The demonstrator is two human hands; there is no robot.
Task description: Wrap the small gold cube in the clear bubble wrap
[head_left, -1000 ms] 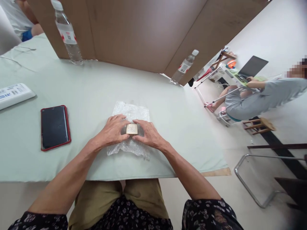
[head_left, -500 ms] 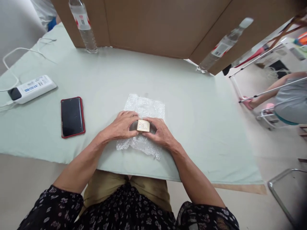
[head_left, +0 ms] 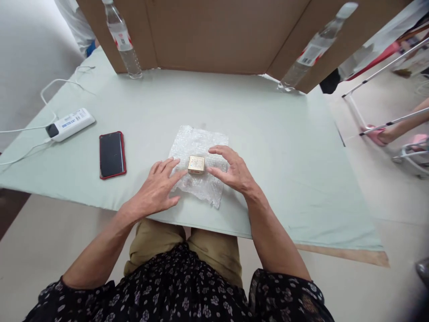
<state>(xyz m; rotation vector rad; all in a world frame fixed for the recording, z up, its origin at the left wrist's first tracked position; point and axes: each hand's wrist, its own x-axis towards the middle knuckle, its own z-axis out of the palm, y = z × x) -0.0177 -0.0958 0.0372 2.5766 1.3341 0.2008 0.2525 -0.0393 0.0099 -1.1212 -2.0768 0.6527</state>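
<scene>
A small gold box [head_left: 196, 164] with printed text rests near the middle of a sheet of bubble wrap [head_left: 201, 142]. The wrap lies flat on the cloth-covered table, its edges ragged. To the box's left is my left hand [head_left: 160, 188], fingers spread, palm down over the wrap's left edge. My right hand [head_left: 233, 169] is on the other side, thumb and fingers apart in a curve, the thumb tip close to the box. Neither hand grips anything.
A red-cased phone [head_left: 112, 154] and a white power bank [head_left: 73, 124] with cables lie at the left. Two water bottles, the left one [head_left: 124, 44] and the right one [head_left: 313, 51], stand against a cardboard panel [head_left: 214, 36]. Another person's leg [head_left: 405, 120] shows at right.
Both hands have let go of the gold box and moved apart, the left to the left and the right to the right. The box stays on the bubble wrap. The camera view has shifted.
</scene>
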